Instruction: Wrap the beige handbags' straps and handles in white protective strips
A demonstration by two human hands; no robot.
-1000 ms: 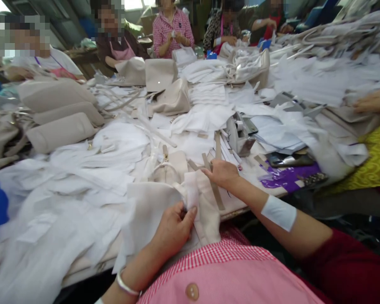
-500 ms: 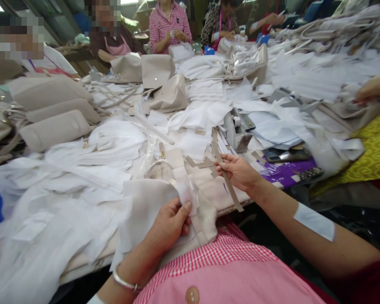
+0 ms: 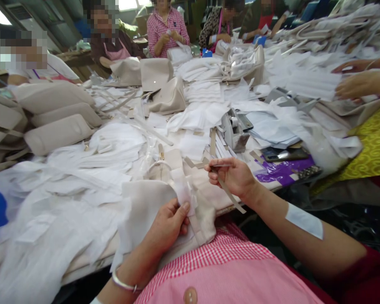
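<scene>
My left hand (image 3: 168, 226) is closed, its thumb pressing a piece of thin white wrapping (image 3: 181, 188) against a strap of the pale beige bag (image 3: 205, 215). The bag lies at the table's front edge, against my apron, partly under a white sheet (image 3: 142, 202). A round handle and a gold-coloured clasp (image 3: 161, 153) show just beyond it. To the right, my right hand (image 3: 232, 177) pinches a narrow taupe strip (image 3: 232, 197), whose lower end hangs past the table edge. A thin dark line shows at those fingertips; I cannot make out what it is.
A grey tape dispenser (image 3: 236, 133) stands beyond my right hand, with a phone (image 3: 283, 153) on purple tape nearby. Beige bags (image 3: 58, 133) are piled at left, among white sheets (image 3: 117, 141). A co-worker's hands (image 3: 354, 82) handle white material at right. Other people stand across the table.
My right hand has turned and shifted slightly left, its fingers now closed around the strip. My left hand stays put. The co-worker's hands at right have moved onto white sheets.
</scene>
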